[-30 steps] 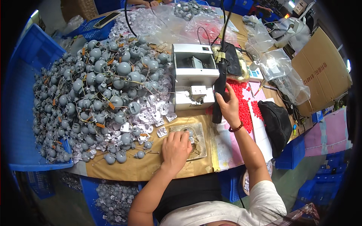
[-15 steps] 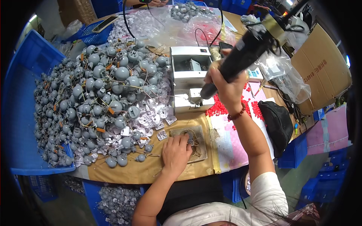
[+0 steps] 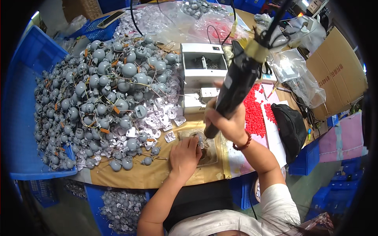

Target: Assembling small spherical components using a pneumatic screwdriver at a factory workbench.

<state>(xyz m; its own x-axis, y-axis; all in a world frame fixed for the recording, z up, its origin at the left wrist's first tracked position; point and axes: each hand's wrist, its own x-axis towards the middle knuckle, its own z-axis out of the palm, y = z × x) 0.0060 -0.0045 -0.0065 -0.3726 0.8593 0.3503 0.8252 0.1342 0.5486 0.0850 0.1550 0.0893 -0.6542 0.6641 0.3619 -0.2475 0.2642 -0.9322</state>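
My right hand (image 3: 231, 122) is wrapped round a thick black electric screwdriver (image 3: 238, 82), tilted with its lower end just above the work spot. My left hand (image 3: 184, 156) rests at the left of a square metal plate (image 3: 212, 155). Its fingers are closed at a small grey ball-shaped part (image 3: 200, 139) with thin wires lying on that plate. The screwdriver's tip meets the area beside these fingertips; whether it touches the part cannot be made out. Left of the hand spreads a large heap of grey ball-shaped parts (image 3: 129, 70) with wires.
A white screw feeder (image 3: 202, 73) stands beyond the plate. White plastic pieces (image 3: 155, 118) lie beside the heap; small red pieces (image 3: 255, 118) are at the right. Nearby are a black pouch (image 3: 289, 128), a cardboard box (image 3: 334, 70) and a blue bin (image 3: 29, 118).
My right hand has brought the screwdriver down from beside the feeder, to the plate. My left hand has stayed at the grey part.
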